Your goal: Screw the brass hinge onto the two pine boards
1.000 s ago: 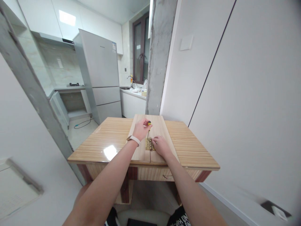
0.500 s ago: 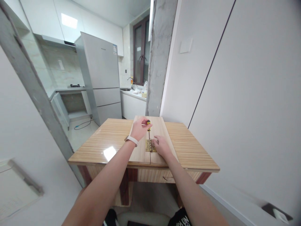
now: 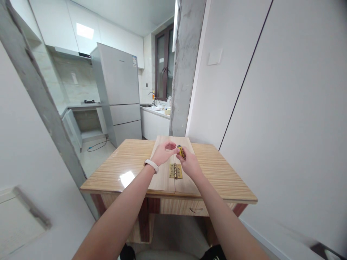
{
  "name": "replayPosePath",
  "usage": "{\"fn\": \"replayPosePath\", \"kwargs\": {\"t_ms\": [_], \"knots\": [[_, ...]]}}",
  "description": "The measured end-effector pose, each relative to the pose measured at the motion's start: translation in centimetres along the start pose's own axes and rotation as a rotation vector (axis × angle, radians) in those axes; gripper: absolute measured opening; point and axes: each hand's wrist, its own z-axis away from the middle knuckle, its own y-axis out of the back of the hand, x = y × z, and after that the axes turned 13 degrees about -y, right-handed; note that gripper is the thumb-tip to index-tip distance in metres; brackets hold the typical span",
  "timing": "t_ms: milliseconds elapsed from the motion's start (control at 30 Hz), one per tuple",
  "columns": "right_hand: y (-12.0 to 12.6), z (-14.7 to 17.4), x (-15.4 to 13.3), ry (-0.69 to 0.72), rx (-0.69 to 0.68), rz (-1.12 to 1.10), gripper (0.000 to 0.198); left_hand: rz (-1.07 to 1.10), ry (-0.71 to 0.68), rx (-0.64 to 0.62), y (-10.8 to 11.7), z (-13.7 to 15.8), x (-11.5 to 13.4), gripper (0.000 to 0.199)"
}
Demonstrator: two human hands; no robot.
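Observation:
A yellow-and-black screwdriver (image 3: 180, 151) is held by its handle in my right hand (image 3: 190, 164), above the boards. Its shaft is hidden by my fingers. My left hand (image 3: 163, 152) is just left of the handle, its fingers apart and bent, thumb tip close to the handle; whether it touches I cannot tell. Below the hands a brass hinge (image 3: 171, 171) lies opened flat across the seam between two pale wooden boards. The left board (image 3: 159, 182) and right board (image 3: 187, 186) lie side by side on the table.
The boards rest on a striped wooden table (image 3: 222, 173) with a drawer handle (image 3: 195, 210) in front. Behind stand a grey pillar (image 3: 182, 72), a silver fridge (image 3: 121, 83) and a sink counter (image 3: 154, 121). A white wall panel (image 3: 284, 126) rises at the right.
The screwdriver has passed from my left hand to my right and been lifted off the hinge. My right hand has left the hinge's right leaf and moved up.

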Motion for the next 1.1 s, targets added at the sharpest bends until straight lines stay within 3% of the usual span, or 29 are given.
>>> {"fn": "replayPosePath", "kwargs": {"t_ms": [100, 233, 467, 700, 967, 1100], "knots": [[1.1, 0.1, 1.7, -0.075, 0.064, -0.101, 0.023, -0.323, 0.124, 0.037, 1.8, 1.4, -3.1, 0.024], [2.3, 0.8, 3.5, -0.107, 0.069, -0.296, 0.019, -0.635, 0.309, -0.069, 2.8, 4.3, -7.3, 0.015], [2.6, 2.6, 4.8, -0.142, 0.020, -0.393, 0.025, -0.852, 0.310, -0.169, 1.3, 5.9, -9.4, 0.013], [2.5, 3.0, 5.8, -0.154, 0.009, -0.400, 0.025, -0.852, 0.303, -0.160, 1.0, 6.1, -9.1, 0.010], [2.3, 3.6, 6.1, -0.171, 0.019, -0.425, 0.029, -0.416, 0.114, -0.203, -1.0, 5.0, -6.3, 0.013], [2.4, 4.0, 5.9, -0.166, 0.016, -0.446, 0.028, -0.344, 0.063, -0.215, -2.7, 4.2, -5.8, 0.019]]}}
